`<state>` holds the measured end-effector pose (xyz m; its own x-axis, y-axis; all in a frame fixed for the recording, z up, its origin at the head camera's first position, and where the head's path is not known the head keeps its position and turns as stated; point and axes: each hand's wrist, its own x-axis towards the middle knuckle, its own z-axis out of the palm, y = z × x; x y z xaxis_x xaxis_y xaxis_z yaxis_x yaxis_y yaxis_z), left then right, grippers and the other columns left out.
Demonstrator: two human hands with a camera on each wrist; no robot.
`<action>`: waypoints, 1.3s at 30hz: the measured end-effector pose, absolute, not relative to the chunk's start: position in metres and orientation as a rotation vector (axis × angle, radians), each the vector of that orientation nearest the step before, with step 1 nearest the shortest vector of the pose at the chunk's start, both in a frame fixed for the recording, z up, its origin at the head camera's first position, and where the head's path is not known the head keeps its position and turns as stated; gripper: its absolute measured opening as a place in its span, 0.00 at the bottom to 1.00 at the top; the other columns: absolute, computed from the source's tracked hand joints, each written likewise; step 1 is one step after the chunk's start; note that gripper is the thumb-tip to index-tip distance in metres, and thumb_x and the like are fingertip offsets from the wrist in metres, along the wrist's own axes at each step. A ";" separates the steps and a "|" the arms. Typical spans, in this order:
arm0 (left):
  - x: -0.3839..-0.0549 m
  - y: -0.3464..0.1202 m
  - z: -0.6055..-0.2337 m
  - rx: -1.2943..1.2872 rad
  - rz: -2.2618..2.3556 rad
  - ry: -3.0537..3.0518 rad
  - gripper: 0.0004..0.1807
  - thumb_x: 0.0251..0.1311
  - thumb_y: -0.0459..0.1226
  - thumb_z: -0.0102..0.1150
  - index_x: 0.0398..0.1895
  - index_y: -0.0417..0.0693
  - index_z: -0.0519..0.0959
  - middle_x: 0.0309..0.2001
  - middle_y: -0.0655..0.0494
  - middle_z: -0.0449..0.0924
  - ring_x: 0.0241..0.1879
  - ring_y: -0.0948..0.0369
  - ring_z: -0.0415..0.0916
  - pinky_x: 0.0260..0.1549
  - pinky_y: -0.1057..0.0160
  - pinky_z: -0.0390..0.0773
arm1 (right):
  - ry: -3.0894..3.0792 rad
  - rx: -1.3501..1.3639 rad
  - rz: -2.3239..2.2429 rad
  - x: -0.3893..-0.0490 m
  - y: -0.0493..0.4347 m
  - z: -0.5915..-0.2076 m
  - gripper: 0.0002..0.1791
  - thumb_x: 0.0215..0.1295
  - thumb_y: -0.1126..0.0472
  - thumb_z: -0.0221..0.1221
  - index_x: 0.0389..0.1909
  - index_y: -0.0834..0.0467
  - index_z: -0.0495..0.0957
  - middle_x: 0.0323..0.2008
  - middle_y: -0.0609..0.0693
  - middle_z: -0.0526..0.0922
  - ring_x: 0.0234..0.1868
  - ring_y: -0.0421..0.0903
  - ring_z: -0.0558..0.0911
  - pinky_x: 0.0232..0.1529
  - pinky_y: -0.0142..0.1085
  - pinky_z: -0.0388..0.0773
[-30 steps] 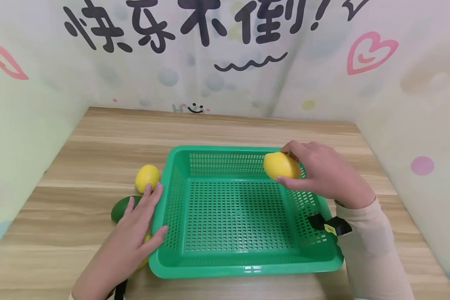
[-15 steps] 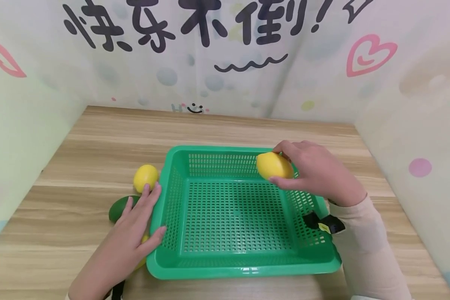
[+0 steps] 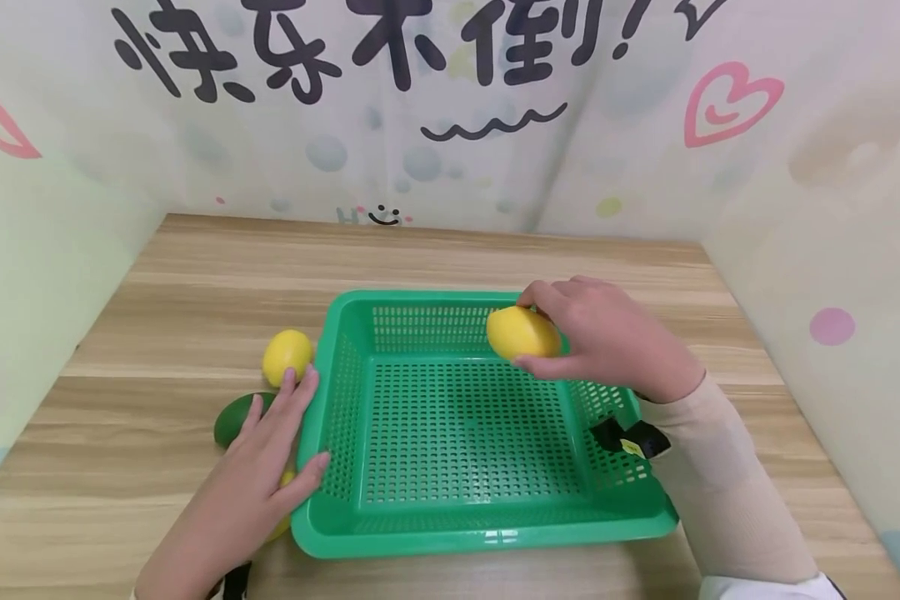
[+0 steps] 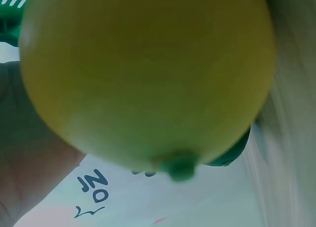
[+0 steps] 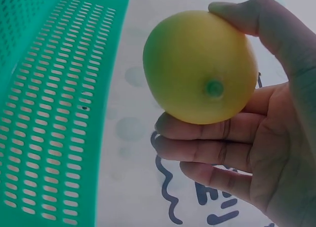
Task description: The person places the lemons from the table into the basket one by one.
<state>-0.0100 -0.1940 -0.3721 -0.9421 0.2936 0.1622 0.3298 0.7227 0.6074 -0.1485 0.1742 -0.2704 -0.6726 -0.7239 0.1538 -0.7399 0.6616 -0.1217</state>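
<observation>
Above the green plastic basket [image 3: 420, 546], the right hand [image 3: 615, 337] grips a lemon [image 3: 522, 332] between thumb and fingers.
Probably light, firm and slippery, it should hold best around its middle; the left hand [image 3: 266, 471] rests, fingers extended, at the basket's left rim.

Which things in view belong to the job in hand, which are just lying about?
In the job, apparently:
lemon, in right hand
basket, left hand at its rim

Just lying about:
second lemon, left of basket
green fruit, partly behind left hand
yellow fruit, mostly hidden by left hand in head view
</observation>
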 end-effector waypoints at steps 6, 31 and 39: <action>-0.010 -0.194 -0.373 -0.529 -1.027 -2.849 0.46 0.73 0.42 0.59 0.85 0.50 0.43 0.82 0.45 0.47 0.82 0.49 0.40 0.78 0.43 0.36 | -2.768 1.263 0.223 -0.150 0.168 -0.274 0.30 0.59 0.41 0.70 0.50 0.61 0.79 0.34 0.48 0.83 0.32 0.46 0.76 0.35 0.41 0.74; -0.011 -0.196 -0.376 -0.541 -1.041 -2.830 0.46 0.73 0.41 0.59 0.85 0.50 0.44 0.82 0.46 0.47 0.82 0.49 0.40 0.78 0.43 0.36 | -2.594 1.448 0.193 -0.153 0.146 -0.278 0.28 0.59 0.41 0.68 0.47 0.61 0.79 0.34 0.48 0.84 0.30 0.44 0.74 0.37 0.40 0.74; -0.011 -0.196 -0.375 -0.536 -1.051 -2.835 0.45 0.73 0.42 0.59 0.85 0.51 0.44 0.82 0.44 0.47 0.81 0.48 0.40 0.78 0.44 0.35 | -2.509 1.508 0.166 -0.156 0.135 -0.281 0.29 0.59 0.41 0.68 0.47 0.61 0.79 0.34 0.48 0.84 0.29 0.43 0.75 0.40 0.39 0.75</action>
<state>-0.0111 -0.1957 -0.3752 -0.9367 0.2975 0.1846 0.3460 0.7051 0.6190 -0.1559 0.1348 -0.2808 -0.4548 -0.8588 0.2356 -0.8824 0.4704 0.0115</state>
